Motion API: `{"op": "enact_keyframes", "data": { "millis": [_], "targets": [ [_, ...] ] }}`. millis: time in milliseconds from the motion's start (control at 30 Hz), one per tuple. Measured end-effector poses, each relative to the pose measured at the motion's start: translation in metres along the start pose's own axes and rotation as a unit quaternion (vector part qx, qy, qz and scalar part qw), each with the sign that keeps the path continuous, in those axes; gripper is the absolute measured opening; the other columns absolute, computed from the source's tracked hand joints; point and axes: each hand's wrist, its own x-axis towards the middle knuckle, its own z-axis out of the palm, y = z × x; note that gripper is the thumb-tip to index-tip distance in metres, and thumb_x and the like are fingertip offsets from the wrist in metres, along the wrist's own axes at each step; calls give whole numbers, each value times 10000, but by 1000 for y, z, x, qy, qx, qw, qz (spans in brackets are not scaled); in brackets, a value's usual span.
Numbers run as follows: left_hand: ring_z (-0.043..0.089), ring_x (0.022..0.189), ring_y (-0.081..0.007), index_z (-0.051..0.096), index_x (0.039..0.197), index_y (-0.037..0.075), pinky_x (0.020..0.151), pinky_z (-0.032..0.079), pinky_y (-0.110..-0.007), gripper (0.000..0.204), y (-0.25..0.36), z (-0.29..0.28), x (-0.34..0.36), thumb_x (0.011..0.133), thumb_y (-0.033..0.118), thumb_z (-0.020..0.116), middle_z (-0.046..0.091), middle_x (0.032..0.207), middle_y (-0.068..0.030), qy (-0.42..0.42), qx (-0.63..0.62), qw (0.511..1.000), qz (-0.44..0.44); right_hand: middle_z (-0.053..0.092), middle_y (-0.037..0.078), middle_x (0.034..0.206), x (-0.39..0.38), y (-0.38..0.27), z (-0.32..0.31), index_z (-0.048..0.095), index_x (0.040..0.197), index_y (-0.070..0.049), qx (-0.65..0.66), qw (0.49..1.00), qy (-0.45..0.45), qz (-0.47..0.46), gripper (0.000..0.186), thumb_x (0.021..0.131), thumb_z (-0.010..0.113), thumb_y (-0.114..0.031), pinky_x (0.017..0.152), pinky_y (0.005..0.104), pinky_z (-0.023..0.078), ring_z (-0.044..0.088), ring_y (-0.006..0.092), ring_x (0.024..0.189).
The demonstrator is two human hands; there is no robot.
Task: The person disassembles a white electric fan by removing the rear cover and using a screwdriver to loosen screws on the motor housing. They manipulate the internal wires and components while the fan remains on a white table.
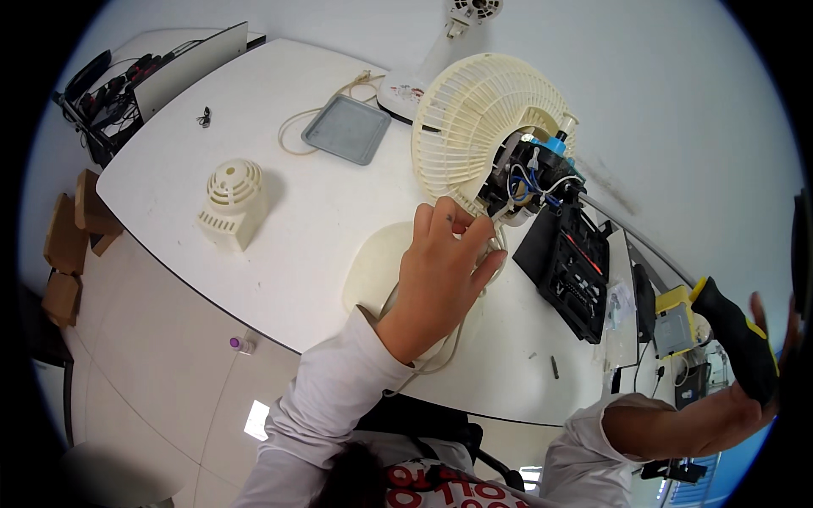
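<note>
A cream desk fan lies open, its grille [461,110] around an exposed motor [531,178] with wires and a blue part. My left hand [445,271] is curled around the fan's neck just below the motor, among loose cable loops; its fingertips are partly hidden. The round cream base [373,262] sits under that hand. At the right edge my right hand [730,415] holds a black-and-yellow screwdriver [730,330], partly hidden behind its handle; the long shaft reaches up-left to beside the motor.
On the white table [296,254] are a cream motor cover [229,205], a grey tray [345,129] with cord beside it, an open black tool case [567,271] and small loose bits. Another fan [406,85] stands behind. Cardboard [63,254] and a chair [406,423] are below.
</note>
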Motion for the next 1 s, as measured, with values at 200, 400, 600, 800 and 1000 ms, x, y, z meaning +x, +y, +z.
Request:
{"op": "enact_keyframes", "data": {
  "millis": [200,400,600,800,1000],
  "targets": [
    [462,866,-236,607,903,101,648,455,-338,252,1,2,0,711,149,764,472,926,-57,-11,3,1000,-3,612,87,848,3,29,-26,588,1172,-54,-146,989,-3,0,682,966,234,-600,524,190,400,567,83,728],
    [454,859,-223,590,891,110,543,453,-294,256,-3,2,-6,703,137,762,449,942,-50,26,-4,1000,3,582,125,1055,8,41,-61,518,1223,-168,-100,980,-120,-119,356,976,405,-397,418,163,374,575,122,708],
    [454,861,-220,592,902,125,559,469,-293,281,-6,10,-8,685,121,769,455,950,-44,14,19,1000,7,550,138,1219,27,59,-88,531,1217,-280,37,962,-258,-81,397,901,508,-39,454,189,510,629,213,966],
    [463,884,-226,593,914,136,558,485,-283,293,-7,9,-7,678,118,766,459,955,-38,15,19,1000,-2,554,72,1085,27,45,-79,457,1374,-193,-150,954,-248,-74,535,970,328,-519,445,178,346,473,81,627],
    [467,896,-230,597,918,140,549,489,-285,293,-8,9,-7,679,121,764,461,960,-33,17,7,1000,1,532,69,1113,26,22,-74,602,1202,-171,-273,917,-238,-166,326,979,438,-342,536,201,364,508,99,786]
  ]
}}
